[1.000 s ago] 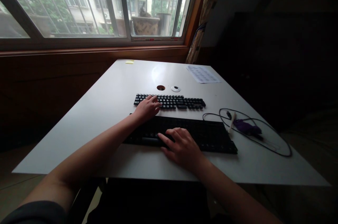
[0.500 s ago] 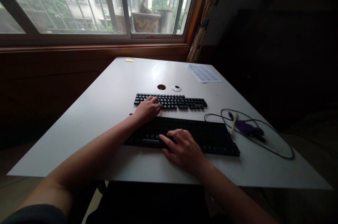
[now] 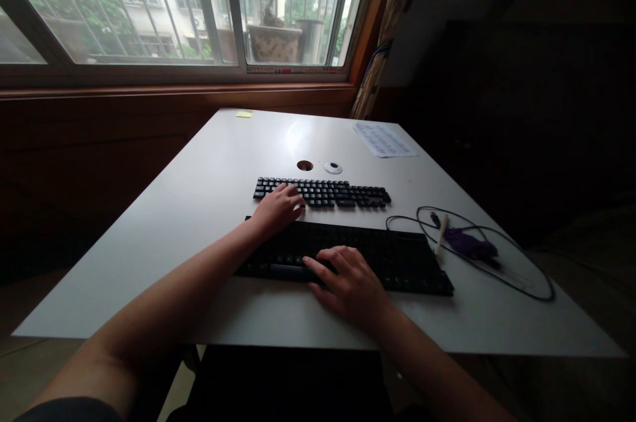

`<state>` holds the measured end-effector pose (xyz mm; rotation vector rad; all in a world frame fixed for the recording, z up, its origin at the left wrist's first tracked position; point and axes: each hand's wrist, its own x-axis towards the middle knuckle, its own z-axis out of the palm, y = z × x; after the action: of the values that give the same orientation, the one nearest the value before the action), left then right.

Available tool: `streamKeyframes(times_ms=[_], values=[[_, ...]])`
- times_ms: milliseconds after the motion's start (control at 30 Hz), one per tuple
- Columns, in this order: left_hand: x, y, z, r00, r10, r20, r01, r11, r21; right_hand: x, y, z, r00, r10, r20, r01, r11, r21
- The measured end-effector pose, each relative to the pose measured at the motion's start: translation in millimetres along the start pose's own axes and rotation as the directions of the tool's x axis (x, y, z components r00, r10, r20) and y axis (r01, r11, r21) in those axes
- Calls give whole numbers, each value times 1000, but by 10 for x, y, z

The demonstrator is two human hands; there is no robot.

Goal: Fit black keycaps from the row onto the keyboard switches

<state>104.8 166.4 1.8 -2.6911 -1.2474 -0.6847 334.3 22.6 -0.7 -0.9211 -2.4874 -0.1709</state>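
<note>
Hands [image 3: 279, 207] [image 3: 350, 283] at keycaps [image 3: 325, 194] and keyboard [image 3: 407, 264], printed sheet [image 3: 385, 140], unreadable

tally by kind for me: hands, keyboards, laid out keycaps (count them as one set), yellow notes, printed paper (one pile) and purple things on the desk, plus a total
Hands: 2 (left hand, right hand)
Keyboard: 1
Keycap set: 1
Yellow note: 1
Paper pile: 1
Purple thing: 1
Total: 7

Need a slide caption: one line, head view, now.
On a white table, left hand at rows of black keycaps, right hand on the black keyboard nearer the camera.
</note>
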Motion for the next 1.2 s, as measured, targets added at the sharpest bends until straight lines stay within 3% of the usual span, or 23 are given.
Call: streamKeyframes(times_ms=[367, 800, 967, 1200], values=[[3, -44, 44, 999, -46, 1, 46, 997, -58, -12, 7, -30, 999, -14, -41, 15, 1000, 26], [-6, -54, 15, 986, -41, -164, 16, 989, -149, -49, 82, -130, 947, 160, -278, -141, 986, 84], [9, -12, -105, 983, 13, -186, -57, 970, -235, -44, 100, -127, 934, 198, -298, -180, 980, 88], [18, 43, -417, 998, 42, -40, -55, 898, -436, -72, 123, -114, 930, 220, -295, -198, 975, 100]])
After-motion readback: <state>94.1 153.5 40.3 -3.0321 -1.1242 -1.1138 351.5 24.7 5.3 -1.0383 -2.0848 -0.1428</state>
